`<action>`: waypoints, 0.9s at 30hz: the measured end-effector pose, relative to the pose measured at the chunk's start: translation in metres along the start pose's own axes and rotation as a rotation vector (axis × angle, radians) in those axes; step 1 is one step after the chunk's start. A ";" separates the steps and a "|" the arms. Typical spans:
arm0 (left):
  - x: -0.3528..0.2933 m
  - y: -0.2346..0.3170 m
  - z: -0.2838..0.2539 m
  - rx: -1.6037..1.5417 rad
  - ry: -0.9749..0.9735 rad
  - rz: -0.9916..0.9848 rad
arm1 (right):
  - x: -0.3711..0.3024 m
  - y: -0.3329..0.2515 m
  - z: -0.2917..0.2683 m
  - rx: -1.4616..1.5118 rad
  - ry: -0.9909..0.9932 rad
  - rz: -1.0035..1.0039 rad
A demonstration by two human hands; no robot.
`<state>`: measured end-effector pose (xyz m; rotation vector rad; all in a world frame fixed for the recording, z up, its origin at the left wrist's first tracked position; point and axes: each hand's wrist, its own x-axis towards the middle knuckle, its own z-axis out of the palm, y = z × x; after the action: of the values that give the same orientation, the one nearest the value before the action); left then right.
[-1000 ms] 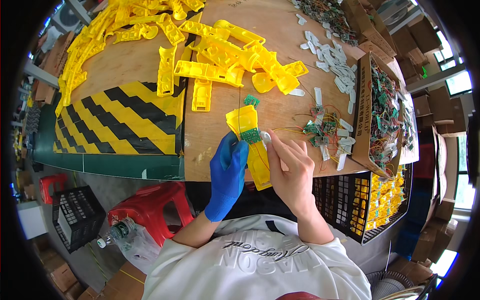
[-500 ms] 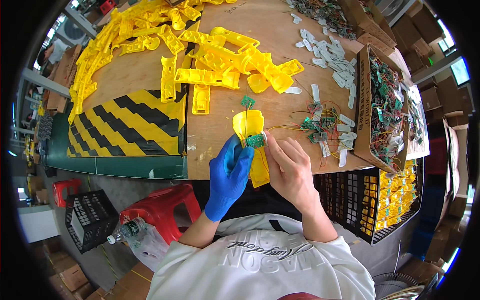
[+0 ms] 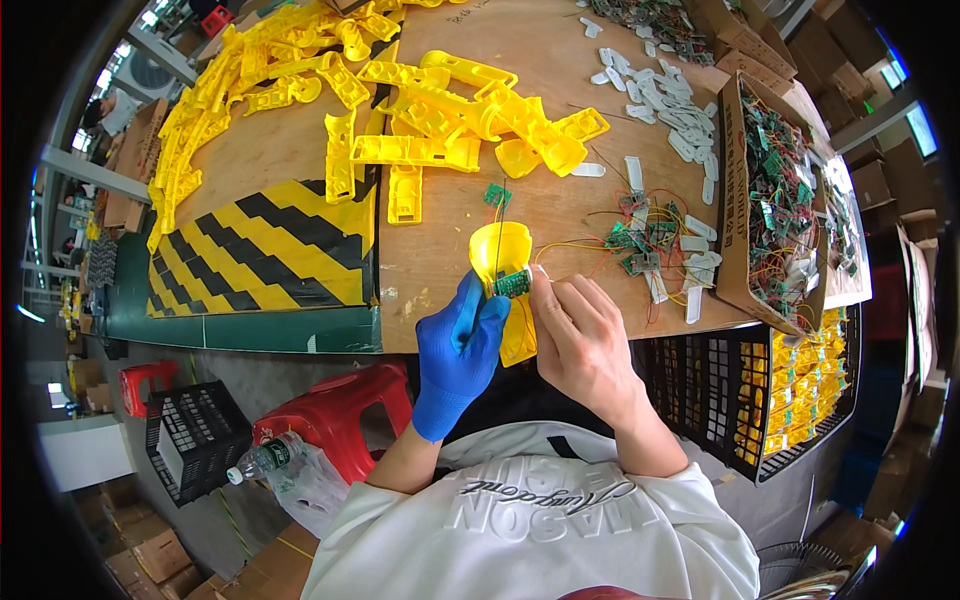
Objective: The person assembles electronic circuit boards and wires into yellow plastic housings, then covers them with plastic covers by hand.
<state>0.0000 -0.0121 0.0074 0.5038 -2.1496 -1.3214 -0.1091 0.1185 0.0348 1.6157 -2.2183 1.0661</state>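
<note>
My left hand [image 3: 457, 345], in a blue glove, is closed around a yellow plastic shell [image 3: 499, 243] that is wider at its far end. Against the shell's open face lies a green circuit board [image 3: 512, 284], with a thin dark wire rising past it. My bare right hand [image 3: 585, 335] is pinched at the board's right edge. A small white piece [image 3: 531, 272] shows at those fingertips, mostly hidden by them. Just beyond the shell, a smaller green board [image 3: 496, 195] rests on the wooden table.
Yellow shells [image 3: 430, 115] are heaped beyond my hands and at far left. To the right lie wired circuit boards [image 3: 640, 240], white plastic strips [image 3: 675, 115] and a cardboard box [image 3: 735, 200] of boards. A black crate [image 3: 705, 400] with yellow parts stands below; a red stool [image 3: 335, 415] is at left.
The whole view has shifted slightly. Both hands keep their holds on the shell and at the board's edge; the board's face looks turned a little.
</note>
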 end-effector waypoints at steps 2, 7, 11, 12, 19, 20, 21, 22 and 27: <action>-0.002 0.007 0.001 0.008 0.014 -0.005 | -0.003 -0.004 0.001 0.016 0.006 0.010; -0.006 0.005 0.000 0.108 0.049 0.065 | -0.002 -0.017 -0.005 0.027 0.009 0.090; -0.007 0.011 0.004 0.095 0.087 0.101 | -0.006 -0.018 -0.002 0.056 0.025 0.123; -0.007 0.014 0.005 0.094 0.109 0.103 | -0.006 -0.019 -0.002 0.071 0.039 0.143; -0.006 0.011 -0.002 0.061 0.008 -0.026 | -0.002 -0.017 0.004 0.145 0.099 0.204; -0.005 0.009 0.000 -0.004 0.025 -0.014 | -0.004 -0.017 0.004 0.143 0.100 0.205; -0.005 0.007 0.001 -0.068 0.043 -0.001 | -0.006 -0.018 0.005 0.192 0.111 0.252; -0.007 0.004 0.000 -0.070 0.041 -0.003 | -0.009 -0.019 0.007 0.243 0.121 0.302; -0.004 -0.002 -0.002 -0.163 -0.029 -0.049 | -0.012 -0.017 0.017 0.287 0.182 0.338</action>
<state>0.0048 -0.0125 0.0050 0.4769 -2.0427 -1.5247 -0.0851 0.1141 0.0228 1.1953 -2.3485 1.6144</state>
